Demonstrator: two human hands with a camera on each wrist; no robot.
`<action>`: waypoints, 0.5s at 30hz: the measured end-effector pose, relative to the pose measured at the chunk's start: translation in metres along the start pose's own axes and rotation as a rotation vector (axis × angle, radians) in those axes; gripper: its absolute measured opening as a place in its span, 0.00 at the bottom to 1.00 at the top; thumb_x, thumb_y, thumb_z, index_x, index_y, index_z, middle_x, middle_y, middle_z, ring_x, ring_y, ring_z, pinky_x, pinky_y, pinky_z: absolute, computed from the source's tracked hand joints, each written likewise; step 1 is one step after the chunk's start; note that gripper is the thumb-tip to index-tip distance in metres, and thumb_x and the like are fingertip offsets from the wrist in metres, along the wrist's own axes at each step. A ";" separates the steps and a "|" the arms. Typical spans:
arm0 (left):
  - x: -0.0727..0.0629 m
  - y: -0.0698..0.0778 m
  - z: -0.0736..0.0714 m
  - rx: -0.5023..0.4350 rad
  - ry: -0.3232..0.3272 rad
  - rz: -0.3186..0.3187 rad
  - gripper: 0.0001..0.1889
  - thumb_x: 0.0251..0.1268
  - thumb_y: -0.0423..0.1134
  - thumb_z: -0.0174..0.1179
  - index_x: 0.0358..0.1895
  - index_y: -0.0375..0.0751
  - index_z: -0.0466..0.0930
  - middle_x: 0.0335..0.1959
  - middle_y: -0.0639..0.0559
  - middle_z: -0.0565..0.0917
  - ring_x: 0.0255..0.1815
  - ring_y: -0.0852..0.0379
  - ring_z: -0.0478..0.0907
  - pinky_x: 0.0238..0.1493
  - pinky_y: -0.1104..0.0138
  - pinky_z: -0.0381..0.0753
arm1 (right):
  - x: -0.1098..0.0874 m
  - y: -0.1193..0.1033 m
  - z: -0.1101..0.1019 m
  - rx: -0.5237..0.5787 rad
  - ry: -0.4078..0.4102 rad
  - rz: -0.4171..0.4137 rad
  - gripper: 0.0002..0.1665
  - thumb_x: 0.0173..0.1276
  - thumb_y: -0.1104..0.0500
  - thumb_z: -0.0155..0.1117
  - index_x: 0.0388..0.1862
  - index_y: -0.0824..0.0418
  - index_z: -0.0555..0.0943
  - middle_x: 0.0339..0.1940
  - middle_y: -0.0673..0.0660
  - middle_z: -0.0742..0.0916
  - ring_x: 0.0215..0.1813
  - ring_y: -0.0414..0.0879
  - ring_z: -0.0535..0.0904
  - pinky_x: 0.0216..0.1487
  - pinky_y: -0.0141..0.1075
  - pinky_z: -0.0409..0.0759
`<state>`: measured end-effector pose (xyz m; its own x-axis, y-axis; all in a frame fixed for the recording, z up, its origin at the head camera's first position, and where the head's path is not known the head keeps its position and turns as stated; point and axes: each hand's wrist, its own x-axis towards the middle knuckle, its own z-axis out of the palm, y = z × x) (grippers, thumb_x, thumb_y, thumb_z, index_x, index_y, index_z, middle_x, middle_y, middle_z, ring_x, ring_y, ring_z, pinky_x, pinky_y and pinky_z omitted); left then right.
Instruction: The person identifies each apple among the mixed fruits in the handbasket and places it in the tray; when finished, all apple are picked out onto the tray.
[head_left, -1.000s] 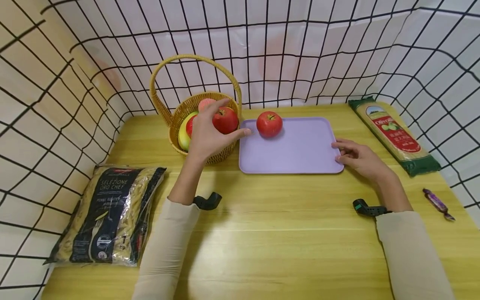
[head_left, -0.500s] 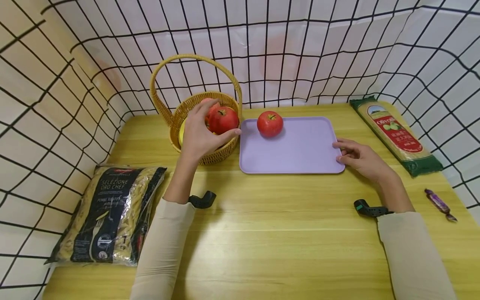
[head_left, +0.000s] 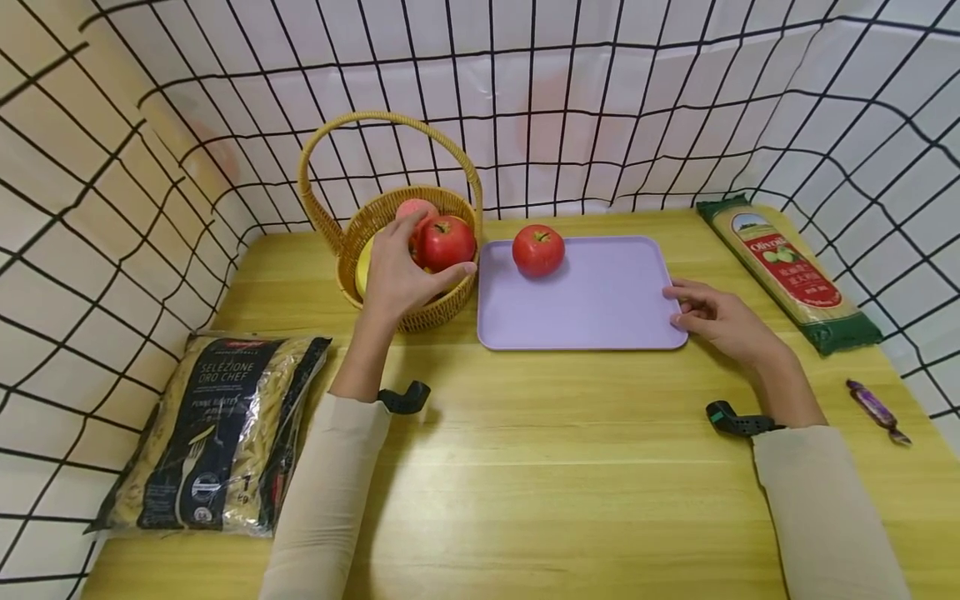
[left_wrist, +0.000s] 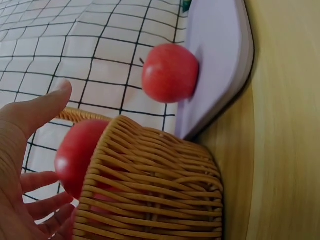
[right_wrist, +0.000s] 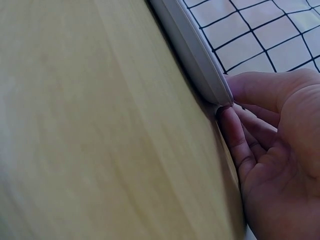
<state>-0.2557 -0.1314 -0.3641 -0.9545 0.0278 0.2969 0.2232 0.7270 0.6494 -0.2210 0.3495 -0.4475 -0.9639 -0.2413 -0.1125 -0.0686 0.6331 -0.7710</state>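
My left hand (head_left: 393, 275) reaches over the wicker basket (head_left: 435, 317), its thumb spread from its fingers around a red apple (head_left: 448, 242). In the left wrist view the thumb stands apart from that apple (left_wrist: 80, 155), while a fingertip is at its side; whether they touch I cannot tell. A pinkish round fruit (head_left: 417, 210) and something yellow (head_left: 363, 267) also lie in the basket, partly hidden by the hand. Another red apple (head_left: 538, 250) rests on the lilac tray (head_left: 600, 308). My right hand (head_left: 716, 321) pinches the tray's right edge between thumb and fingers.
A bag of penne (head_left: 217, 433) lies at the left. On the right are a long pasta packet (head_left: 791, 271) and a purple wrapped candy (head_left: 877, 412). The basket's tall handle (head_left: 390, 117) arches up behind my left hand. Grid-patterned cloth (head_left: 570, 100) walls the table's back and sides.
My left hand has shifted left and back from the tray's corner, its fingers now beside the red apple in the basket. My right hand stays at the tray's edge.
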 end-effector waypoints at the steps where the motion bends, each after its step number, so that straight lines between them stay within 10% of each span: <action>1: 0.001 -0.001 0.001 0.002 -0.001 -0.003 0.52 0.41 0.72 0.76 0.72 0.51 0.73 0.74 0.45 0.72 0.75 0.45 0.62 0.64 0.45 0.76 | 0.000 0.000 0.000 0.000 0.001 -0.009 0.30 0.78 0.52 0.62 0.75 0.60 0.73 0.83 0.61 0.63 0.52 0.38 0.67 0.47 0.18 0.67; 15: 0.012 -0.015 0.008 0.031 -0.031 -0.013 0.52 0.43 0.70 0.75 0.72 0.46 0.72 0.63 0.44 0.80 0.67 0.43 0.69 0.60 0.47 0.78 | -0.001 0.000 0.000 0.031 0.005 -0.007 0.30 0.78 0.53 0.62 0.74 0.61 0.73 0.83 0.61 0.64 0.52 0.38 0.68 0.47 0.18 0.68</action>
<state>-0.2721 -0.1361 -0.3762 -0.9630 0.0396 0.2665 0.2054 0.7480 0.6311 -0.2203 0.3492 -0.4472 -0.9648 -0.2415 -0.1040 -0.0671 0.6085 -0.7907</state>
